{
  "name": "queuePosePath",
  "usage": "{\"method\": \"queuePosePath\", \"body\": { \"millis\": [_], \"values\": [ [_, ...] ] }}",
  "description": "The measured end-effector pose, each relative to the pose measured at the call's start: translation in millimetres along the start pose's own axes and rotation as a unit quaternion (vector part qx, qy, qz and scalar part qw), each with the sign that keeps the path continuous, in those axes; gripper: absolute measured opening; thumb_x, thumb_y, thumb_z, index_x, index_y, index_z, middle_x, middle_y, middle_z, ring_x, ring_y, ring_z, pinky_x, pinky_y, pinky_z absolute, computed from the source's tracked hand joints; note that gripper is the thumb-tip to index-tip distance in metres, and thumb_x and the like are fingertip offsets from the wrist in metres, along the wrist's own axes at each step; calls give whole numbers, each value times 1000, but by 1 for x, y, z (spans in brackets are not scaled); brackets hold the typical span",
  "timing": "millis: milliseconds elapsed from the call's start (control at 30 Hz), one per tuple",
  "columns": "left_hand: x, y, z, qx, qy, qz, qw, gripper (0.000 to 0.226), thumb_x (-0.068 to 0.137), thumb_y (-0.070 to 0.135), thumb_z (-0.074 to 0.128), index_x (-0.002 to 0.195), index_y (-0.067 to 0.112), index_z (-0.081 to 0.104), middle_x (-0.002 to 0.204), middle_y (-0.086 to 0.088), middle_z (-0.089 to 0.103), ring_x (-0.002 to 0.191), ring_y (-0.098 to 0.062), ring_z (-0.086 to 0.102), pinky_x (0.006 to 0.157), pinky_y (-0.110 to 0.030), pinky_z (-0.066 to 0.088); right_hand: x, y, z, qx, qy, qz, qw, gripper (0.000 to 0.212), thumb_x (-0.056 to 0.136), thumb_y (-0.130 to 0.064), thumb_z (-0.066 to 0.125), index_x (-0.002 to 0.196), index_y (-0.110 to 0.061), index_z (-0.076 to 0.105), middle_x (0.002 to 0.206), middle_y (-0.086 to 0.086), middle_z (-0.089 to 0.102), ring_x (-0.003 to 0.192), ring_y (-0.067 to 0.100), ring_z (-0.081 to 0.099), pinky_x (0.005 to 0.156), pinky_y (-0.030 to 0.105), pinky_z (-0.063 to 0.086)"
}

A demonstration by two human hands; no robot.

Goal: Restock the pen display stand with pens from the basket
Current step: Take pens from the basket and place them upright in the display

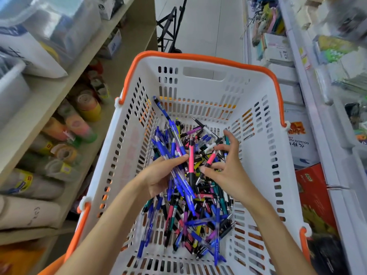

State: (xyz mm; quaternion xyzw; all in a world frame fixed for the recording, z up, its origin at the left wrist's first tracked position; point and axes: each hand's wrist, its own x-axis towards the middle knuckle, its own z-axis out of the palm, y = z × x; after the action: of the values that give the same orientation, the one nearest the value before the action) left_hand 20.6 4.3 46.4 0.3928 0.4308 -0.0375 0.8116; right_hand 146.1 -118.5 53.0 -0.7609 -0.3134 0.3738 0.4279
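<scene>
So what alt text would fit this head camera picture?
Two hands sort loose pens in a white basket with orange handles: the left hand grips a bunch of blue pens, the right hand pinches a pink pen. Stocked shop shelves flank the aisle.

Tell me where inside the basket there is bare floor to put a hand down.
Bare floor lies behind the pens, along the basket's far wall, and in the near-left corner. The middle is crowded, where both hands, left and right, hold pens.
</scene>
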Motion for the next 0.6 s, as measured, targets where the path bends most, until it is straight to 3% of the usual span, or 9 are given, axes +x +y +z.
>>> {"method": "queuePosePath", "body": {
  "millis": [200,233,300,400,533,600],
  "values": [
    [-1,-2,-1,-28,-23,-30,999,23,92,26,59,81,12,73,67,-6,67,55,-15,63,58,-25,53,-4,-6,0,13,-41,8,999,101,86,-5,67,146,-40,-6,134,-17,26,80,-10,65,63,8,49],
    [0,-2,-2,-38,-20,-32,999,24,93,26,58,82,11,74,70,-7,69,56,-16,64,58,-26,54,-4,-8,-1,25,-31,19,999,97,85,-7,69,148,-36,1,129,-18,32,77,-13,64,63,7,49],
    [0,-2,-1,-61,-18,-27,998,22,93,26,58,92,8,71,78,-9,70,58,-17,65,58,-26,56,-3,-10,-6,39,-1,36,999,72,84,-13,71,143,-26,32,114,-20,51,75,-10,65,71,11,53],
    [1,-3,1,-86,-13,-3,996,23,94,26,55,97,8,69,80,-10,73,60,-16,67,59,-25,58,-1,-8,-10,95,18,57,994,32,82,-14,73,114,-16,67,89,-6,73,77,4,71,74,19,57],
    [1,-4,5,-72,3,25,997,26,95,28,54,101,7,69,80,-9,71,60,-14,66,56,-24,57,-2,-4,3,72,4,31,997,12,78,-17,77,88,-21,74,75,-6,74,75,0,68,66,8,50],
    [2,-6,7,-75,-3,36,997,27,96,27,53,100,8,71,89,-8,74,65,-13,68,63,-27,59,-1,-3,7,44,30,35,998,8,76,-20,79,83,-23,75,74,-9,73,71,-3,66,63,5,47]
  ]
}}
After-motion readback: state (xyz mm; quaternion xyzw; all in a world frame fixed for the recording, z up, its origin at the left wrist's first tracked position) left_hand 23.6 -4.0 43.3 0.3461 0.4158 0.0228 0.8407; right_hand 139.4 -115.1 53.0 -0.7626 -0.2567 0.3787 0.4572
